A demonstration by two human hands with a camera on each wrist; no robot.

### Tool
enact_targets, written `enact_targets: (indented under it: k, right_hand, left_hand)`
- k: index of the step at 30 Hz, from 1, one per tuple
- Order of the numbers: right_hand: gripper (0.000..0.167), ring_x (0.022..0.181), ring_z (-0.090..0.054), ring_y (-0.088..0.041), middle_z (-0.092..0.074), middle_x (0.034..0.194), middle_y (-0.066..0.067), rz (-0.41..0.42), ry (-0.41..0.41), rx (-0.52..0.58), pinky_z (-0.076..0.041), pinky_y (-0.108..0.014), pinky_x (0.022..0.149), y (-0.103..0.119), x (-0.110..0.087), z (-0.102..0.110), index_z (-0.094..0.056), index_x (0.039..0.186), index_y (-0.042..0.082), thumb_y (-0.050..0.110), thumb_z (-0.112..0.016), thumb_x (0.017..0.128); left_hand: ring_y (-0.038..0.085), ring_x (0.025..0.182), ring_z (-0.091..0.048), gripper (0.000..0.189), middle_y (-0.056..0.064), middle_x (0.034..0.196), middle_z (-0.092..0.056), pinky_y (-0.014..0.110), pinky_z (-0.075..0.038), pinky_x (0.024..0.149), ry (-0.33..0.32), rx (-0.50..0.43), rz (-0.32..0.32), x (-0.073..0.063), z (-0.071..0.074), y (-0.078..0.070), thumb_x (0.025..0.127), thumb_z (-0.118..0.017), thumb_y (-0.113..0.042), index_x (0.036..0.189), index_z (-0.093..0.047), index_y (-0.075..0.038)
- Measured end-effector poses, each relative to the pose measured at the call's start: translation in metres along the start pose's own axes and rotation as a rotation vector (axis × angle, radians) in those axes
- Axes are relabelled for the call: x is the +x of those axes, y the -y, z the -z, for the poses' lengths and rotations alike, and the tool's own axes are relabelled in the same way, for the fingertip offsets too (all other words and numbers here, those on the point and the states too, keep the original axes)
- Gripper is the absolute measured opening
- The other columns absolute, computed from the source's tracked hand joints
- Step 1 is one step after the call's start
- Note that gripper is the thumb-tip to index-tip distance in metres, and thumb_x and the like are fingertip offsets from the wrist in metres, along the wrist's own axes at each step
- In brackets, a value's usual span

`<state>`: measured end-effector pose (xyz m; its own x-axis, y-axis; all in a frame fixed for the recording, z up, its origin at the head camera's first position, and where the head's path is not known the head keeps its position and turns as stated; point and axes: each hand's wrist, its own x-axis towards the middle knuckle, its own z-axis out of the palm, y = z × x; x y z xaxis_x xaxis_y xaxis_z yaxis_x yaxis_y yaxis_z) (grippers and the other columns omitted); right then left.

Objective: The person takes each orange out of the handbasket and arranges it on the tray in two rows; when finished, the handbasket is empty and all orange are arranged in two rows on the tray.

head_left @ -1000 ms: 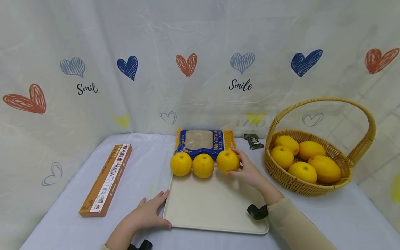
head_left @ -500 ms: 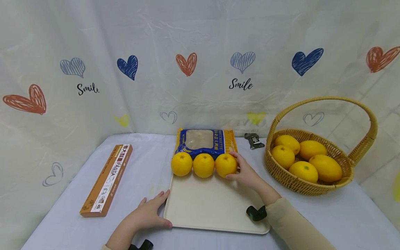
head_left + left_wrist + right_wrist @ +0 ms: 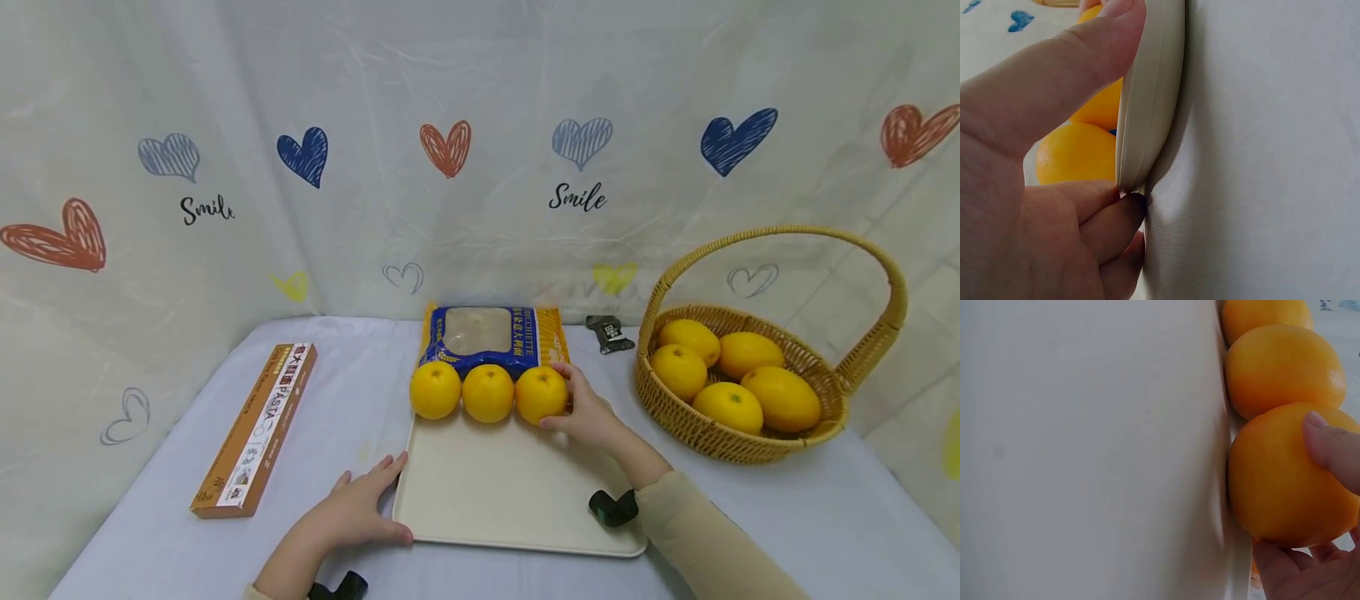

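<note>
Three oranges stand side by side along the far edge of a cream tray (image 3: 510, 492). My right hand (image 3: 592, 417) grips the right orange (image 3: 542, 395), thumb on one side and fingers on the other, as the right wrist view also shows. This orange sits against the middle orange (image 3: 488, 393); beyond that is the left orange (image 3: 435, 390). My left hand (image 3: 352, 512) rests at the tray's near left corner, fingers spread and fairly straight. In the left wrist view, the thumb (image 3: 1054, 75) and fingertips touch the tray's rim (image 3: 1154, 94).
Behind the oranges lies a blue and yellow pasta bag (image 3: 487, 340). A wicker basket (image 3: 705, 429) at the right holds several more yellow-orange fruits. One small dark wrapped packet (image 3: 609, 334) lies beside it. A long pasta box (image 3: 255, 429) lies at the left.
My right hand has moved the right orange slightly left and down, up against the middle orange. The left hand has stayed at the tray corner. The head view has tilted slightly.
</note>
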<state>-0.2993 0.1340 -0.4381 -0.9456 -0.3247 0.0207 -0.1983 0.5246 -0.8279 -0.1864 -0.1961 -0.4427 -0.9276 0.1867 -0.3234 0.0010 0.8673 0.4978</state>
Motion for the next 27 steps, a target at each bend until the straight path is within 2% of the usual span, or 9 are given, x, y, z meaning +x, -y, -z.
enact_targets:
  k: [6, 12, 15, 22, 27]
  right_hand:
    - [0.086, 0.125, -0.041, -0.038, -0.029, 0.143, -0.019, -0.003, 0.009, 0.007, -0.035, -0.05, 0.103, 0.001, 0.0, 0.001, -0.017, 0.139, 0.011, 0.016, -0.074, 0.074]
    - [0.089, 0.132, -0.027, -0.042, -0.019, 0.146, -0.021, 0.008, 0.027, 0.078, -0.029, -0.05, 0.106, -0.001, -0.002, 0.006, -0.013, 0.139, 0.006, 0.018, -0.074, 0.075]
    - [0.09, 0.133, -0.024, -0.044, -0.018, 0.146, -0.021, 0.027, 0.009, 0.088, -0.027, -0.052, 0.106, -0.001, -0.006, 0.013, -0.012, 0.139, 0.004, 0.019, -0.074, 0.075]
    - [0.083, 0.131, -0.023, -0.048, -0.018, 0.146, -0.024, 0.076, -0.064, 0.013, -0.025, -0.061, 0.103, 0.007, -0.027, 0.05, -0.01, 0.14, 0.001, 0.016, -0.067, 0.082]
    - [0.081, 0.129, -0.028, -0.047, -0.023, 0.143, -0.023, 0.077, -0.197, -0.066, -0.028, -0.061, 0.1, 0.005, -0.045, 0.086, -0.012, 0.138, -0.001, 0.02, -0.067, 0.082]
  left_hand:
    - [0.029, 0.136, -0.028, 0.11, 0.013, 0.144, -0.036, 0.065, -0.002, 0.105, -0.004, -0.001, -0.001, 0.0, 0.0, 0.0, 0.051, -0.079, -0.056, 0.141, -0.034, -0.013]
    - [0.03, 0.136, -0.028, 0.11, 0.013, 0.144, -0.036, 0.065, -0.002, 0.105, -0.003, 0.007, 0.0, 0.001, 0.0, 0.0, 0.051, -0.079, -0.056, 0.141, -0.034, -0.013]
    - [0.03, 0.135, -0.029, 0.11, 0.013, 0.144, -0.036, 0.065, -0.003, 0.105, 0.0, 0.006, 0.001, 0.001, 0.0, 0.0, 0.051, -0.079, -0.056, 0.141, -0.034, -0.013]
    - [0.03, 0.135, -0.029, 0.109, 0.014, 0.144, -0.036, 0.065, -0.003, 0.105, 0.002, 0.003, 0.002, 0.001, -0.001, 0.0, 0.051, -0.078, -0.057, 0.141, -0.034, -0.013]
    - [0.031, 0.135, -0.029, 0.11, 0.014, 0.144, -0.036, 0.065, -0.002, 0.105, -0.001, -0.001, -0.003, 0.002, -0.002, 0.003, 0.05, -0.078, -0.058, 0.141, -0.034, -0.013]
